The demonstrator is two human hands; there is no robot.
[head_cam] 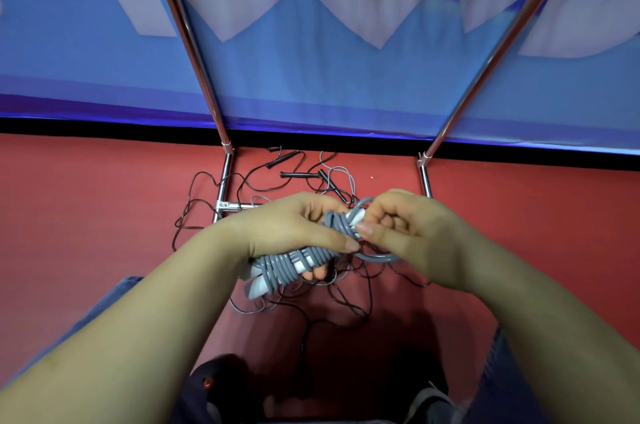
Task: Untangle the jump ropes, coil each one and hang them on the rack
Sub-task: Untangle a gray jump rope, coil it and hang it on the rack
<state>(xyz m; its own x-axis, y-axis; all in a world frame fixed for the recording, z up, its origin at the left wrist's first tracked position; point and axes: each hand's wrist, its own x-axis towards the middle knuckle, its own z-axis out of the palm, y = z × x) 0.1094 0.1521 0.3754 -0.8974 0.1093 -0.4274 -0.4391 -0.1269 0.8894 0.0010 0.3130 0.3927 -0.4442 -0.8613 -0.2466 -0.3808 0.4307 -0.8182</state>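
A grey jump rope [298,266] is wound in tight turns around its white handles, and my left hand [294,226] grips this bundle from above. My right hand [405,233] pinches the rope's free end at the bundle's upper right, where a loose grey loop [377,258] hangs under its fingers. On the red floor below lies a tangle of thin dark ropes [263,181] with black handles [299,175], mixed with a thin grey cord [346,178]. The metal rack [194,53] stands behind, its two slanted poles rising to the top of the view.
The rack's chrome base tubes [225,178] rest on the red floor [104,198], with dark rope crossing the left one. A blue and white banner [311,77] covers the wall behind. My knees in blue jeans and dark shoes [214,385] show at the bottom edge.
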